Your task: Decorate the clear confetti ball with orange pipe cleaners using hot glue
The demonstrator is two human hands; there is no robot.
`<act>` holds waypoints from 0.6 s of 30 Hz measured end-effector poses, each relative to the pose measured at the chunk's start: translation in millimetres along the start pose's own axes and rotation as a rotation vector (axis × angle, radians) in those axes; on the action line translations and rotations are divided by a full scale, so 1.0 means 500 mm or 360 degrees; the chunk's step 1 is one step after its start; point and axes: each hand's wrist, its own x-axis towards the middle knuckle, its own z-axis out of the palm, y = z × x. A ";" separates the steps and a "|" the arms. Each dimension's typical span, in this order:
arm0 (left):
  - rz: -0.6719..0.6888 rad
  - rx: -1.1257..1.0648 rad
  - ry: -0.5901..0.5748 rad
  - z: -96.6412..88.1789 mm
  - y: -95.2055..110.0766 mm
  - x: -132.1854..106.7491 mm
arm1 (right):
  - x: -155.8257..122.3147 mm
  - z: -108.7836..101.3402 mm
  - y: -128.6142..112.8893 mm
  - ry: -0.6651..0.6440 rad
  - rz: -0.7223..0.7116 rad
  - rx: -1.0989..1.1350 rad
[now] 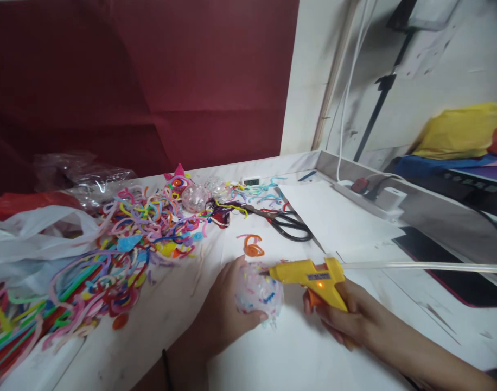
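While the left hand [224, 304] curls around a colour-flecked ball [260, 296] toward the near edge of the surface [122, 355], the right hand [356, 312] clasps a yellow hot-glue gun [303, 273] (orange light [322, 284] lit) — nozzle [265, 272] at the ball.

My yellow glue gun [291, 272], orange at the trigger [313, 298], and my translucent ball [259, 296], flecked pink and blue, stand out against white paper [248, 361]; multicoloured pipe cleaners [154, 217], an orange coil [254, 250] and black-handled scissors [272, 216] add colour before a maroon sheet [208, 81].

Translucent ball [260, 297], flecked with colours; yellow glue gun [303, 273], barrel near level, tip at ball's upper part.
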 end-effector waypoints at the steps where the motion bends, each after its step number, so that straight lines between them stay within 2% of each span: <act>1: -0.0003 0.0001 -0.0002 0.000 0.000 0.000 | 0.002 0.000 0.004 -0.0006 -0.0010 0.0007; 5: 0.0013 -0.0001 -0.0018 0.000 0.000 0.000 | 0.005 0.002 0.016 -0.0006 -0.0033 0.0022; 18: 0.0012 0.0006 0.0004 0.000 -0.002 0.001 | 0.005 0.000 0.016 0.0034 0.0016 0.0003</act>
